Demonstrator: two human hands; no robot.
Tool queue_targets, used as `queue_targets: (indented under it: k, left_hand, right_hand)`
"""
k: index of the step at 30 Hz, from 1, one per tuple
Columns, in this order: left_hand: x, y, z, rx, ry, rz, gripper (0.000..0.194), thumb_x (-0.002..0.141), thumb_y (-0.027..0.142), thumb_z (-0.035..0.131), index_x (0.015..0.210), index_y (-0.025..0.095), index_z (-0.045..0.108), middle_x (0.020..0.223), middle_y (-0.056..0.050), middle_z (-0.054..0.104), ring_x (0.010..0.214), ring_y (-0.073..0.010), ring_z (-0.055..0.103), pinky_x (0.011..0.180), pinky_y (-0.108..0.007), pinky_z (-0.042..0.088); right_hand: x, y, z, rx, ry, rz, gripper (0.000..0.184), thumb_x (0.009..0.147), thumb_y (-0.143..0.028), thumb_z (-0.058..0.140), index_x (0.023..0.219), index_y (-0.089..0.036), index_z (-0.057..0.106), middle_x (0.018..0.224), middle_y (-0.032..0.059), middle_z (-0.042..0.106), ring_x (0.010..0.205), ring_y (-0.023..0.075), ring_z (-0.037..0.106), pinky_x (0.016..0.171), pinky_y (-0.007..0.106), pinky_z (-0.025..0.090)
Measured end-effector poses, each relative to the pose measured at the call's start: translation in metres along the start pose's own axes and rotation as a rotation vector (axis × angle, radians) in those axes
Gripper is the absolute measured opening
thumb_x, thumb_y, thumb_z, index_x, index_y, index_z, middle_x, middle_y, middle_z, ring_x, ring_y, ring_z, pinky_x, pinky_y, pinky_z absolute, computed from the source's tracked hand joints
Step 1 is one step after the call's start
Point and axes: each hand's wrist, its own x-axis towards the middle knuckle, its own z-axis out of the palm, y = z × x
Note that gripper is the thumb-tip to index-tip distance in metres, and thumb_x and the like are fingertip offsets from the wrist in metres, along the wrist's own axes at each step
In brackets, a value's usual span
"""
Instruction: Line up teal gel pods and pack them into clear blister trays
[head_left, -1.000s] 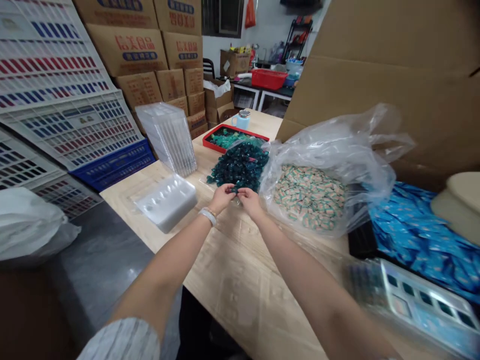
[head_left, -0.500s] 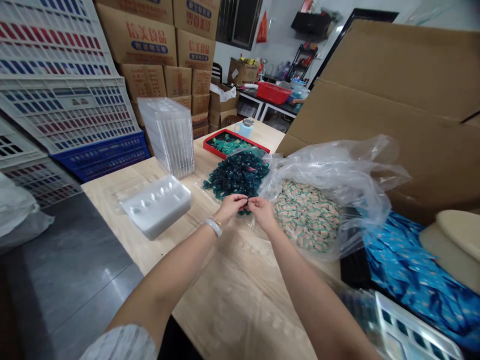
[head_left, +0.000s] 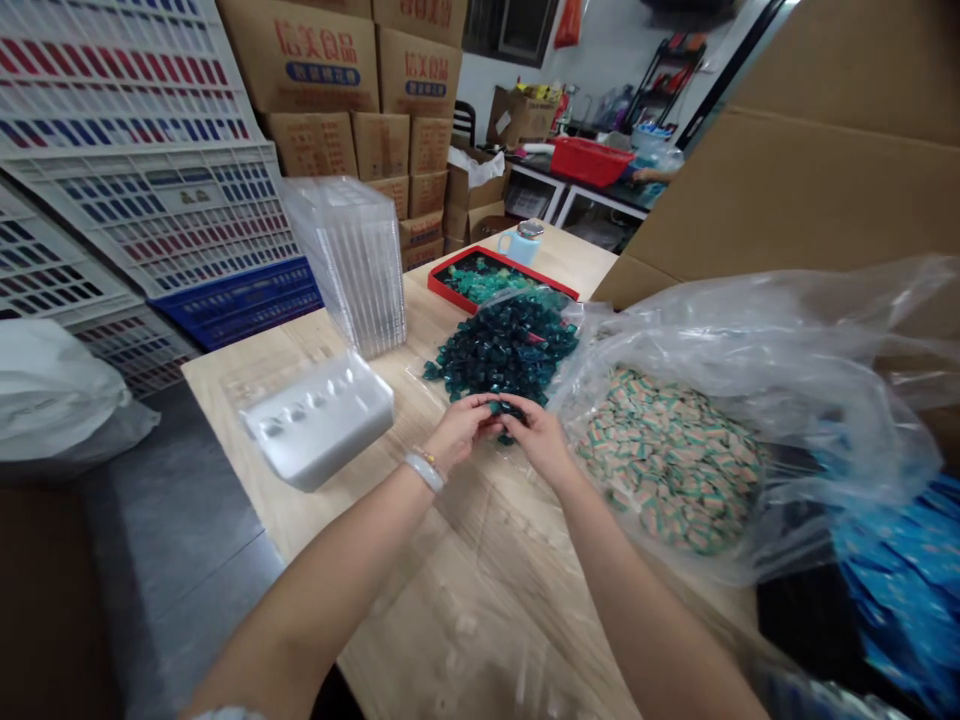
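Note:
My left hand (head_left: 459,432) and my right hand (head_left: 541,436) meet at the near edge of a heap of dark teal wrapped candies (head_left: 506,345) on the wooden table (head_left: 450,600). Both hands have their fingers curled and pinched around a few of those teal candies between them. A pale bracelet sits on my left wrist. Just right of my right hand lies a clear plastic bag (head_left: 750,400) holding many small beige and green packets (head_left: 667,460).
A stack of clear plastic trays (head_left: 352,262) and a white moulded tray (head_left: 319,420) stand to the left. A red tray (head_left: 501,278) of teal candies and a blue mug (head_left: 523,243) lie behind. Blue packets (head_left: 900,580) are at right, cardboard sheets (head_left: 787,190) behind, crates (head_left: 135,190) and boxes at left.
The camera has swung and come closer, so the bag fills more of the right side. My hands have stayed at the heap's edge, now closed more tightly on candies.

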Motion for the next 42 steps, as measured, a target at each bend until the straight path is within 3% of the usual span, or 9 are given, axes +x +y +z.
queue_targets:
  k: [4, 9, 15, 18, 22, 25, 30, 32, 42]
  left_hand:
    - [-0.005, 0.004, 0.0, -0.098, 0.04, -0.003, 0.014, 0.071, 0.001, 0.05, 0.075, 0.012, 0.057, 0.061, 0.0, 0.056, 0.054, -0.0063, 0.055, 0.055, -0.017, 0.048]
    - [-0.024, 0.022, -0.016, -0.189, 0.101, 0.05, 0.018, 0.076, 0.001, 0.042, 0.071, 0.014, 0.054, 0.059, 0.001, 0.052, 0.054, -0.0035, 0.052, 0.058, -0.014, 0.047]
    - [-0.055, 0.012, -0.03, -0.096, 0.12, 0.088, 0.005, 0.073, 0.009, 0.052, 0.076, 0.012, 0.054, 0.065, -0.001, 0.056, 0.053, -0.0051, 0.053, 0.048, -0.014, 0.043]
    - [-0.064, 0.009, -0.034, 0.073, 0.151, 0.151, 0.007, 0.069, 0.017, 0.059, 0.072, 0.012, 0.055, 0.063, 0.0, 0.056, 0.052, -0.0048, 0.052, 0.049, -0.015, 0.041]
    - [-0.078, 0.015, -0.044, 0.26, 0.004, 0.084, 0.015, 0.067, 0.025, 0.061, 0.067, 0.009, 0.057, 0.055, 0.0, 0.054, 0.047, -0.0048, 0.048, 0.049, -0.018, 0.039]
    - [-0.103, 0.014, -0.058, 0.45, -0.082, 0.078, 0.022, 0.075, 0.027, 0.051, 0.084, 0.009, 0.06, 0.071, -0.007, 0.061, 0.06, -0.0107, 0.056, 0.061, -0.025, 0.045]
    - [-0.149, -0.012, -0.089, 1.365, 0.069, 0.523, 0.042, 0.075, 0.026, 0.051, 0.115, 0.014, 0.048, 0.119, -0.011, 0.049, 0.112, -0.0234, 0.04, 0.097, -0.042, 0.028]
    - [-0.156, -0.024, -0.097, 1.636, 0.071, 0.573, 0.051, 0.073, 0.029, 0.054, 0.121, 0.013, 0.042, 0.126, -0.011, 0.043, 0.118, -0.0246, 0.032, 0.1, -0.042, 0.023]
    - [-0.152, -0.03, -0.104, 1.835, 0.042, 0.58, 0.057, 0.076, 0.039, 0.049, 0.124, 0.012, 0.036, 0.128, -0.01, 0.04, 0.119, -0.0229, 0.031, 0.1, -0.038, 0.022]
  right_hand:
    - [0.001, -0.012, -0.004, 0.05, -0.021, 0.018, 0.028, 0.069, -0.024, 0.049, 0.093, -0.021, 0.064, 0.081, 0.0029, 0.062, 0.07, 0.0133, 0.054, 0.064, 0.027, 0.043]
    - [-0.003, -0.004, -0.026, 0.298, 0.001, 0.294, 0.033, 0.071, -0.036, 0.047, 0.092, -0.016, 0.061, 0.061, 0.0015, 0.059, 0.044, 0.0095, 0.045, 0.042, 0.022, 0.036]
    - [0.003, -0.001, -0.026, -0.418, 0.038, 0.028, 0.033, 0.069, -0.023, 0.052, 0.1, -0.015, 0.06, 0.095, 0.0114, 0.058, 0.082, 0.0225, 0.053, 0.074, 0.037, 0.041]
    - [-0.005, -0.026, -0.007, -0.463, 0.023, -0.064, 0.032, 0.076, -0.017, 0.042, 0.102, -0.016, 0.06, 0.096, 0.0114, 0.056, 0.086, 0.0219, 0.052, 0.076, 0.036, 0.04]
    - [-0.028, -0.055, 0.024, -0.041, -0.214, -0.187, 0.024, 0.078, -0.024, 0.046, 0.096, -0.02, 0.061, 0.086, 0.0049, 0.057, 0.078, 0.0147, 0.055, 0.068, 0.026, 0.044]
    - [-0.045, -0.054, 0.035, 0.087, -0.176, -0.117, 0.019, 0.077, -0.029, 0.049, 0.089, -0.019, 0.061, 0.079, 0.0037, 0.056, 0.068, 0.0128, 0.054, 0.059, 0.024, 0.044]
    - [-0.057, -0.04, 0.04, -0.299, -0.382, -0.176, 0.014, 0.074, -0.024, 0.056, 0.086, -0.017, 0.059, 0.075, 0.0037, 0.055, 0.069, 0.0148, 0.053, 0.064, 0.027, 0.043]
    - [-0.057, -0.04, 0.045, -0.438, -0.517, -0.239, 0.01, 0.074, -0.022, 0.056, 0.081, -0.015, 0.058, 0.077, 0.0049, 0.056, 0.074, 0.0159, 0.054, 0.066, 0.027, 0.043]
    - [-0.042, -0.041, 0.054, -0.532, -0.793, -0.491, 0.017, 0.076, -0.022, 0.055, 0.092, -0.017, 0.058, 0.082, 0.005, 0.055, 0.08, 0.0154, 0.053, 0.071, 0.025, 0.042]
